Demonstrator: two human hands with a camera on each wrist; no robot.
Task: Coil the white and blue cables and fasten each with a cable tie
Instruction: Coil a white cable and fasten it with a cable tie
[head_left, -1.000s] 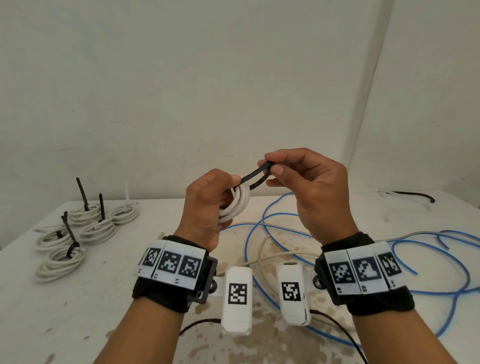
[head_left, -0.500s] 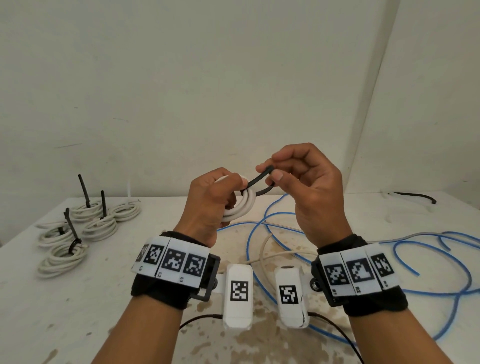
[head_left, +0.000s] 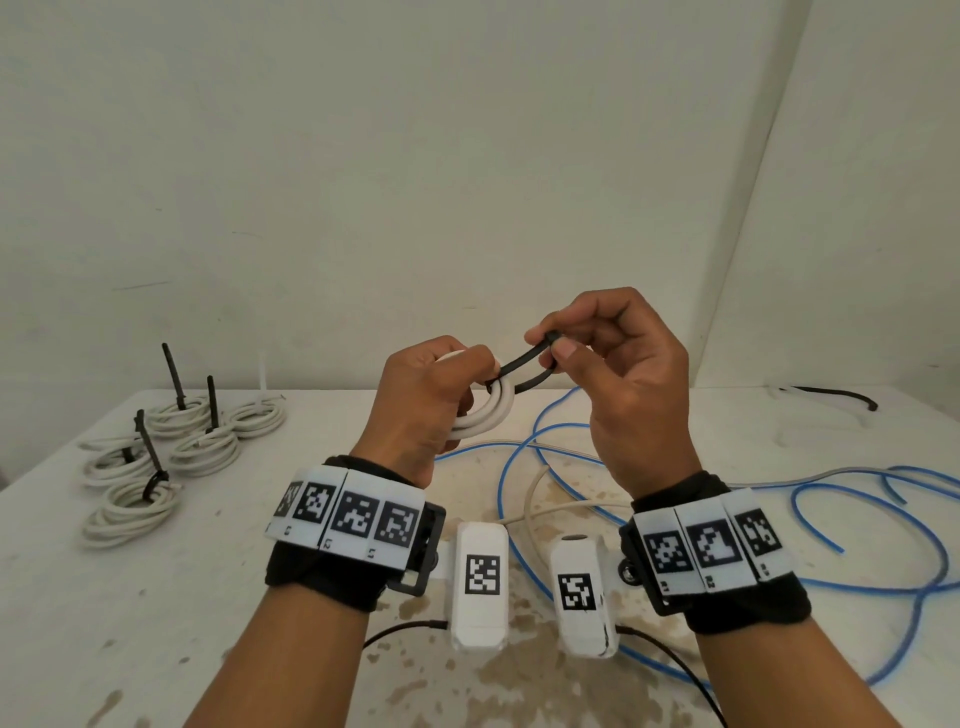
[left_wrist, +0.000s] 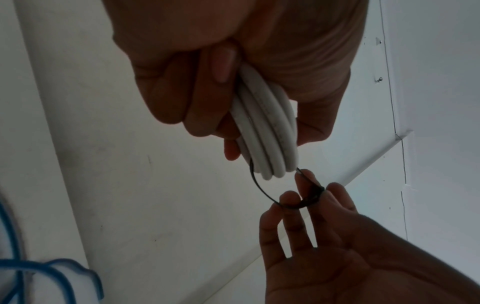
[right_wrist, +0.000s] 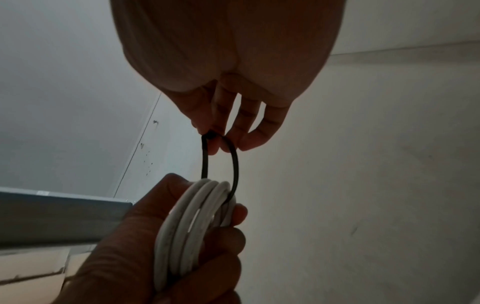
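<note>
My left hand grips a small coil of white cable in the air above the table; the coil shows between thumb and fingers in the left wrist view. A black cable tie loops around the coil's strands. My right hand pinches the tie's two ends together between thumb and forefinger, just right of the coil. In the right wrist view the tie forms a loose arch over the coil. Loose blue cable lies on the table below the hands.
Several tied white coils with black tie tails sticking up lie at the table's left. More blue cable sprawls at the right. A spare black tie lies at the far right by the wall. A beige cable crosses the table.
Both hands rose slightly and the coil turned a little in my left hand. My right hand keeps its pinch on the tie ends, now a bit farther right of the coil.
</note>
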